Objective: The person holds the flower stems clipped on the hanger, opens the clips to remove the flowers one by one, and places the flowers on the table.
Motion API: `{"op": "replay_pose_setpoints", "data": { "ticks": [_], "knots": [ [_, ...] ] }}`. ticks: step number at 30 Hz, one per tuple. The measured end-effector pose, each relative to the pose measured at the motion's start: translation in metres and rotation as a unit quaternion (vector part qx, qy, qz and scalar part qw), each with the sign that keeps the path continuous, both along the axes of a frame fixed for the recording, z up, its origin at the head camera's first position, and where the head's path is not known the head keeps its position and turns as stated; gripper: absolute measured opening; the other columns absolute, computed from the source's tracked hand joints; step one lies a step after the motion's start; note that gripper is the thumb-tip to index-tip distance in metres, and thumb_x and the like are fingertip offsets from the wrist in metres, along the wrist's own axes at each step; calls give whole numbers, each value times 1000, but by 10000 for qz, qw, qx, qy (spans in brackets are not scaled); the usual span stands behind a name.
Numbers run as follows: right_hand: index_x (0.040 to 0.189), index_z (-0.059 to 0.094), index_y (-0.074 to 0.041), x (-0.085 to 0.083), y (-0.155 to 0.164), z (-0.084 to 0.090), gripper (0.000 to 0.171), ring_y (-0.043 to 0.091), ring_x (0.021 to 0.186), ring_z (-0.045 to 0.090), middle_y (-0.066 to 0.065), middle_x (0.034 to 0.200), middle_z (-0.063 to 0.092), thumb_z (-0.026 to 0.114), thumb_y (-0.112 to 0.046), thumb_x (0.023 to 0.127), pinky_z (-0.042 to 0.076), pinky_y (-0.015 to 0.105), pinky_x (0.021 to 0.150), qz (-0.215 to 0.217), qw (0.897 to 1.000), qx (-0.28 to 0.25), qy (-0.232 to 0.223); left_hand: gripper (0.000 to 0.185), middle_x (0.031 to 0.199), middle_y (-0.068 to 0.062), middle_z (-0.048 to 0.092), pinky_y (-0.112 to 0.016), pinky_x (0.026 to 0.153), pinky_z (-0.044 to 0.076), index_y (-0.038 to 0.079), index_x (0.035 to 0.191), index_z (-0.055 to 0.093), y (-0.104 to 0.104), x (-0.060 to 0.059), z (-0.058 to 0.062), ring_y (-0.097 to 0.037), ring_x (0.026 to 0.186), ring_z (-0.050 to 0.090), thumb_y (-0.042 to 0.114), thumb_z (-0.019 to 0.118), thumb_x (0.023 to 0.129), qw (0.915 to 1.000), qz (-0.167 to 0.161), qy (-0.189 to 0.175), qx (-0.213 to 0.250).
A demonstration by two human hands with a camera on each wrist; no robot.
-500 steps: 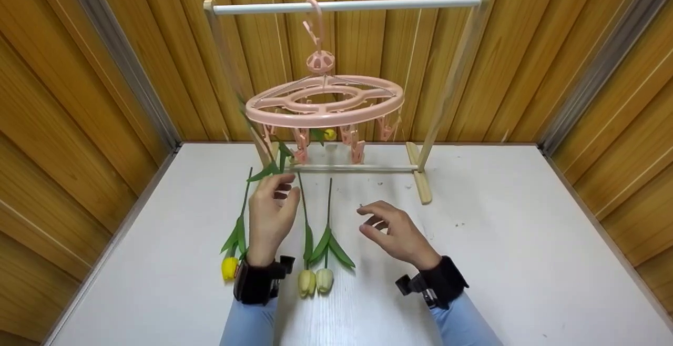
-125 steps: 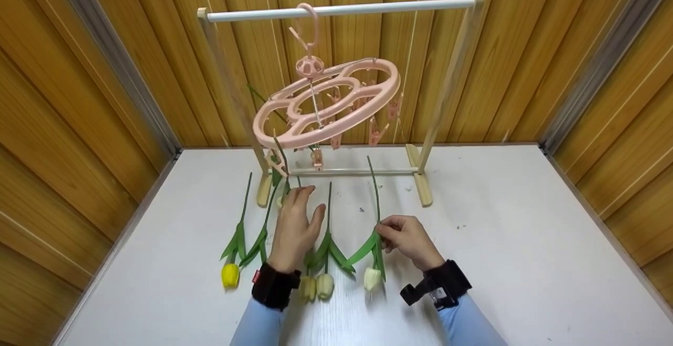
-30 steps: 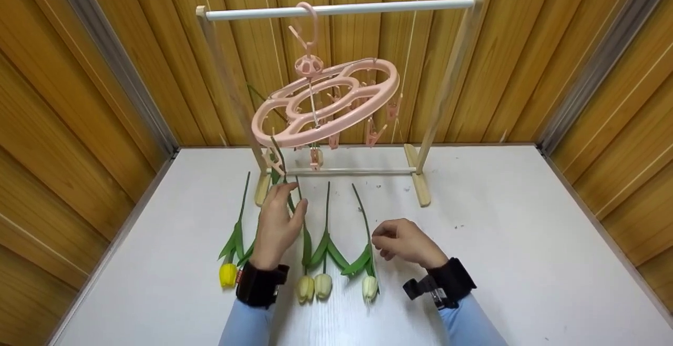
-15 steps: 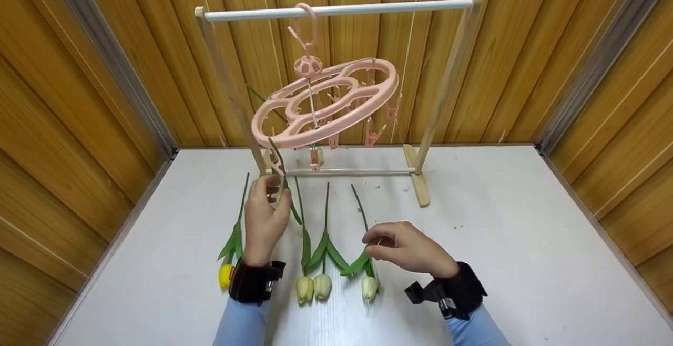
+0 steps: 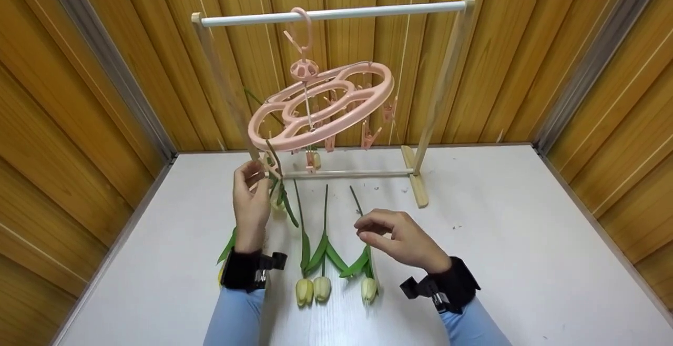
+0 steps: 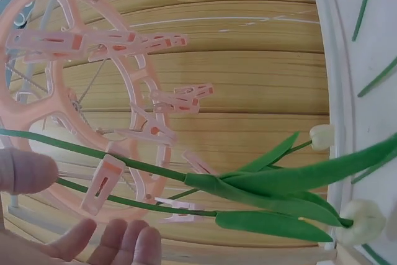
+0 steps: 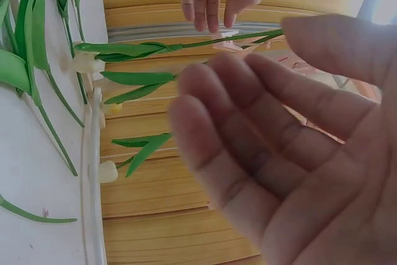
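One rack (image 5: 439,88), one peg hanger (image 5: 320,107), perhaps seven tulips (image 5: 320,262).

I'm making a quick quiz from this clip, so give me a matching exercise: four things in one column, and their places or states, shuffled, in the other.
Things
1. pink clip hanger
2. left hand
3. right hand
4. yellow tulip

Places or states
A. lies on the white table, mostly hidden by the left forearm
B. hangs tilted from the white rail
C. empty, above the table near the rightmost tulip
D. raised to a clip at the hanger's low edge

Pairs: 1-B, 2-D, 3-C, 4-A
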State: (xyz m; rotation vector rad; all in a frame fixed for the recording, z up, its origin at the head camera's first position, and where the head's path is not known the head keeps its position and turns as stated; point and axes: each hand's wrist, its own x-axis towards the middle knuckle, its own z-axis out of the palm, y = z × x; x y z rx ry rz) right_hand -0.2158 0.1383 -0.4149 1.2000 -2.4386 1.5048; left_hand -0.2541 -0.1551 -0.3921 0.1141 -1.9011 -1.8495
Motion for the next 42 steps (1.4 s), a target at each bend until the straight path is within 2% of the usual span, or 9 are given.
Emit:
{"op": "replay_pose_setpoints", "data": {
  "ticks": [5, 9, 12, 18, 21, 29, 35, 42],
  "knots": [
    [114, 73, -4, -5, -6, -5, 16, 18, 94, 71, 10, 105, 73, 65, -4, 100, 57, 27, 81, -260, 9968, -559, 506, 57, 151, -20, 44, -46, 114, 38, -1, 156, 35, -3, -6, 4, -31, 139, 46, -1, 42, 100, 9985, -293, -85, 459],
    [112, 72, -4, -10, -12, -9, 15, 20, 91, 72, 11, 104, 73, 67, 0, 98, 57, 26, 79, -511, 9908, -935, 840, 57, 155, -19, 43, -48, 114, 38, 0, 157, 34, -3, -9, 6, -31, 140, 45, -1, 39, 101, 9945, -598, 24, 858],
    [111, 72, -2, -14, -15, -13, 15, 21, 90, 71, 10, 103, 73, 67, 1, 97, 57, 25, 78, -636, 9872, -1149, 905, 58, 155, -20, 43, -48, 114, 38, -2, 157, 33, -1, -9, 6, -33, 140, 45, -3, 39, 100, 9910, -799, 132, 1064],
    [112, 72, -1, -17, -19, -19, 15, 23, 93, 70, 12, 105, 72, 67, 0, 98, 56, 25, 81, -754, 9871, -1265, 632, 53, 150, -21, 49, -44, 111, 44, -3, 154, 38, 1, -7, 2, -32, 132, 52, -4, 40, 101, 9895, -935, 220, 1079],
    [113, 72, 0, -18, -20, -22, 16, 23, 96, 70, 16, 106, 72, 66, -1, 99, 57, 26, 82, -767, 9884, -1222, 478, 51, 148, -22, 52, -41, 108, 47, -4, 152, 40, 3, -5, 1, -32, 131, 54, -5, 41, 101, 9887, -958, 272, 1120],
    [114, 72, 0, -17, -23, -25, 16, 22, 97, 69, 15, 108, 72, 66, -3, 99, 57, 29, 82, -825, 9909, -1023, 290, 47, 143, -25, 53, -36, 103, 51, -6, 146, 44, 6, -2, -2, -33, 128, 56, -6, 42, 99, 9868, -1004, 458, 1188],
    [116, 71, 0, -17, -25, -25, 17, 26, 99, 69, 15, 110, 72, 65, -5, 101, 57, 31, 84, -830, 9923, -880, 271, 40, 138, -26, 53, -31, 94, 54, -8, 137, 45, 10, 0, -6, -28, 117, 61, -8, 45, 97, 9836, -993, 696, 1332],
    [116, 71, 0, -17, -28, -25, 17, 27, 99, 70, 12, 111, 72, 65, -4, 100, 57, 31, 84, -825, 9920, -908, 310, 35, 128, -21, 55, -30, 86, 54, -8, 130, 45, 17, 3, -4, -24, 105, 63, -8, 45, 96, 9767, -1232, 828, 1549]
  ]
}}
